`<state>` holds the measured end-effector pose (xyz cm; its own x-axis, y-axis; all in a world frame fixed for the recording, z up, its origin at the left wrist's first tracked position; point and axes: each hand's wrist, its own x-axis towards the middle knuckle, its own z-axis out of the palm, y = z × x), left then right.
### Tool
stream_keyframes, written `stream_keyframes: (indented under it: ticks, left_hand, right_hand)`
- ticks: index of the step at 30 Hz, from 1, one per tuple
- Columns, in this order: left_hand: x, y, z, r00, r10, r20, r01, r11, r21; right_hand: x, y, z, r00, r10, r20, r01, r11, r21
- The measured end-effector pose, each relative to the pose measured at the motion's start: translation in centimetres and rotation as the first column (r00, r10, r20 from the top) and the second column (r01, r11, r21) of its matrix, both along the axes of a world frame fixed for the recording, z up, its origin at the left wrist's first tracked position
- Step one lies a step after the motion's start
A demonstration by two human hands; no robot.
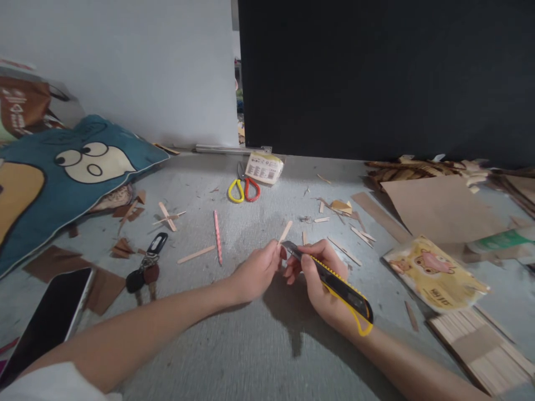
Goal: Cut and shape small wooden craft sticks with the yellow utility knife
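Pinched in my left hand [259, 270] is a wooden craft stick [286, 230], its pale end pointing up and away from me. My right hand [321, 281] is wrapped round a yellow and black utility knife [340, 287]. The knife's blade end touches or nearly touches the stick close to my left fingertips; the exact contact is too small to tell. To the left of my hands lie a pink patterned pencil [218, 236] and another craft stick [195, 254]. Two crossed sticks [168, 216] rest farther left.
Scissors [243, 189] and a small packet [264, 167] lie at the back. On the left are a phone [50, 317], keys [144, 275] and a blue cushion [83, 167]. A yellow packet [434, 273], bundled craft sticks [480, 348] and brown cardboard [438, 211] occupy the right. Wood scraps are scattered about.
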<state>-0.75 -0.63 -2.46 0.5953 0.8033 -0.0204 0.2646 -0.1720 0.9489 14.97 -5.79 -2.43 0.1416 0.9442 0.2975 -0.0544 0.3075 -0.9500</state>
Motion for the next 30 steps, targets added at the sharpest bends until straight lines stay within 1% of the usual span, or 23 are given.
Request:
stream_keyframes:
  ticks: [4, 9, 13, 16, 20, 23, 26, 30]
  left_hand:
    - [0.1, -0.1, 0.6, 0.999, -0.012, -0.034, 0.013, 1.000, 0.024]
    - [0.0, -0.1, 0.1, 0.998, -0.013, -0.054, 0.016, 0.999, 0.047]
    - [-0.1, 0.0, -0.2, 0.998, -0.011, -0.065, 0.014, 0.999, 0.050]
    - [-0.1, 0.0, -0.2, 0.998, 0.002, -0.065, 0.001, 0.999, 0.045]
    - [0.0, 0.1, 0.0, 0.999, 0.019, -0.045, -0.016, 0.998, 0.061]
    - [-0.1, 0.1, 0.0, 0.999, 0.038, -0.021, -0.037, 0.998, 0.043]
    - [-0.1, 0.0, 0.0, 0.998, 0.061, -0.008, -0.061, 0.998, 0.026]
    - [0.0, -0.1, 0.0, 0.995, 0.094, -0.022, -0.092, 0.994, 0.061]
  right_hand:
    - [0.0, 0.0, -0.1, 1.000, -0.003, 0.011, 0.003, 1.000, 0.007]
    - [-0.3, -0.3, 0.2, 1.000, -0.009, 0.008, 0.009, 1.000, 0.001]
    - [-0.4, -0.4, 0.2, 0.999, -0.018, 0.044, 0.018, 1.000, -0.015]
    - [-0.3, -0.4, -0.5, 0.991, -0.056, 0.122, 0.057, 0.998, -0.002]
    - [0.1, -0.4, -1.3, 0.941, -0.126, 0.313, 0.114, 0.992, 0.054]
    - [0.3, -0.4, -0.9, 0.895, -0.151, 0.419, 0.115, 0.987, 0.108]
    - [0.3, -0.3, -0.1, 0.860, -0.158, 0.486, 0.088, 0.983, 0.164]
    - [0.2, -0.3, 0.5, 0.855, -0.170, 0.489, 0.084, 0.978, 0.193]
